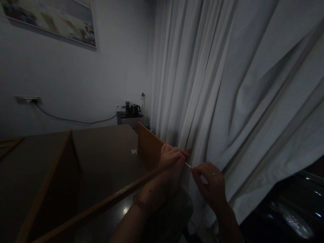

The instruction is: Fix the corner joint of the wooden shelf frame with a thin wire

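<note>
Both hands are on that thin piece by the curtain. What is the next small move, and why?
Probably ease the right hand slightly away from the left hand, keeping the thin piece level. Both hands pinch it between them, beside the curtain folds and the wooden panel, and the dim light hides whether it has caught fabric.

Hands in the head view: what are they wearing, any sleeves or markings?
No sleeves in view. The left hand has red-painted nails and a dark bracelet at the wrist; the right hand has red nails and a thin pale ring on one finger.
</note>
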Demonstrator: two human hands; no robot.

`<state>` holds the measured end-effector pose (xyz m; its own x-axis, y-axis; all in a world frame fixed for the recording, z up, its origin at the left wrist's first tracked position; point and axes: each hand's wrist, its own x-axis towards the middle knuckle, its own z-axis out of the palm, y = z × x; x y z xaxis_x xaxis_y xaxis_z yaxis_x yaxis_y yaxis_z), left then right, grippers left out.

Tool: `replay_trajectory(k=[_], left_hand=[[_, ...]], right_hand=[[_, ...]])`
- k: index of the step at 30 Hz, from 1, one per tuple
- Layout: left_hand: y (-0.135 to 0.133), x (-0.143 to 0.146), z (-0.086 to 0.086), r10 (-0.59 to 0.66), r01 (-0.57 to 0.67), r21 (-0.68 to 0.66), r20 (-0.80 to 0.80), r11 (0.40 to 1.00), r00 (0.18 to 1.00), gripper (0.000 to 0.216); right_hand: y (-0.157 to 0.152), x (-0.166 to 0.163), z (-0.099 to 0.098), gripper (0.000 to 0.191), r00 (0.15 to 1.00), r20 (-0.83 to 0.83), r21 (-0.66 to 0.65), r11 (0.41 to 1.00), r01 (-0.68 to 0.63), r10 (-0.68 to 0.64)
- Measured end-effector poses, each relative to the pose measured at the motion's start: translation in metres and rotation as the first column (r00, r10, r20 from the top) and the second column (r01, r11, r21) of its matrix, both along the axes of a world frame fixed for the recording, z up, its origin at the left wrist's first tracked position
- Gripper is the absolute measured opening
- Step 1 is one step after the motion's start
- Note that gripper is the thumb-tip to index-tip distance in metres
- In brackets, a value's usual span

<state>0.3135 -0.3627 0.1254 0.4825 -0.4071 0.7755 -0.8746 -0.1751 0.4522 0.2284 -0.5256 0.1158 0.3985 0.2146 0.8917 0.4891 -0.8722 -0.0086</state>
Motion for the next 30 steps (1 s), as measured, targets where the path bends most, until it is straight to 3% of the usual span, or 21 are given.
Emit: replay_trajectory(k=[2,4,8,10,13,15,17,19,22,26,28,30], left_hand=[[0.000,0.000,0.000,0.003,-0.003,0.003,-0.013,1.000,1.000,0.030],[0.000,-0.001,0.000,-0.003,0.003,-0.003,-0.030,1.000,1.000,0.029],[0.001,-0.005,0.001,-0.028,0.027,-0.034,-0.014,0.999,1.000,0.029],[0.001,-0.006,0.002,-0.026,0.027,-0.047,0.002,0.999,1.000,0.032],[0.001,-0.005,0.002,-0.024,0.024,-0.062,0.007,0.998,1.000,0.035],[0.001,-0.004,0.002,-0.035,0.035,-0.060,0.007,0.998,0.999,0.035],[0.001,-0.002,0.001,-0.048,0.048,-0.059,0.004,0.997,0.999,0.034],[0.001,-0.001,0.001,-0.059,0.060,-0.063,0.010,0.996,0.998,0.034],[0.001,0.000,0.000,-0.060,0.062,-0.081,0.020,0.995,0.998,0.030],[0.000,0.002,-0.003,-0.056,0.058,-0.097,0.031,0.994,0.998,0.028],[0.000,0.003,-0.005,-0.069,0.073,-0.089,0.045,0.993,0.997,0.029],[-0.001,0.005,-0.007,-0.078,0.082,-0.085,0.059,0.993,0.995,0.029]], right_hand=[[0.003,-0.003,0.005,0.028,0.998,0.012,-0.074,0.996,0.059,-0.058],[0.008,-0.005,0.008,0.034,0.998,-0.011,-0.054,0.997,0.059,-0.059],[0.023,-0.007,0.006,0.039,0.992,-0.113,0.241,0.970,-0.018,0.047],[0.030,-0.007,0.001,0.041,0.968,-0.200,0.454,0.890,-0.049,0.155],[0.039,-0.007,-0.006,0.047,0.893,-0.293,0.713,0.700,-0.035,0.343],[0.042,-0.007,-0.007,0.051,0.853,-0.310,0.797,0.604,-0.008,0.420],[0.042,-0.007,-0.006,0.053,0.842,-0.306,0.817,0.576,-0.006,0.443],[0.041,-0.008,-0.002,0.053,0.860,-0.306,0.783,0.622,-0.017,0.409],[0.036,-0.008,0.002,0.046,0.927,-0.285,0.630,0.776,-0.010,0.244],[0.021,-0.004,0.000,0.014,0.999,-0.050,0.359,0.933,-0.001,0.020],[0.011,-0.001,-0.003,0.010,0.997,0.066,0.176,0.983,-0.058,0.047],[0.002,0.001,-0.007,0.016,0.987,0.093,-0.017,0.991,-0.131,0.132]])
